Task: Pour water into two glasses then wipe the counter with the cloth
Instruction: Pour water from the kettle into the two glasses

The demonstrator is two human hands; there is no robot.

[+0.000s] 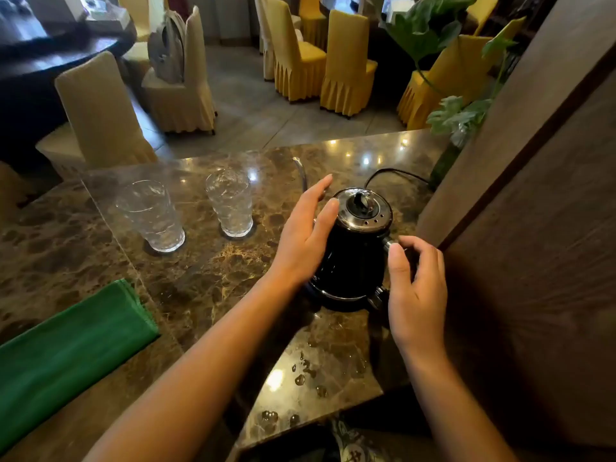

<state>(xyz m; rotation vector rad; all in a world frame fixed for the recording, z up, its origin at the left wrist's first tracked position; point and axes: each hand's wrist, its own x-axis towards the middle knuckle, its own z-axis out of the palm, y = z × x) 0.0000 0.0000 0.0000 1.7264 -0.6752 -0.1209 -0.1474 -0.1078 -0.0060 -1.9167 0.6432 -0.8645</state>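
Nearest me, water droplets [301, 378] bead on the counter [206, 275] by its near edge, between my two forearms; my left hand [305, 238] is spread flat, fingers loose, against the left flank of the black kettle [353, 248], grasping nothing; my right hand [415, 288] curls half-closed around the kettle's handle side, thumb and fingertips close to the handle fittings, though I cannot tell whether it truly grips; the kettle stands upright on its base toward the counter's right edge, its cord running off behind; the two glasses [230, 201] stand left of it toward the far edge, each appearing to hold some water; the green cloth [66, 355] lies folded at the near left corner, untouched; the risk I see is a wet-fingered, uncertain hold letting the kettle slip or tip, or the cord snagging and dragging the base across the slick stone.
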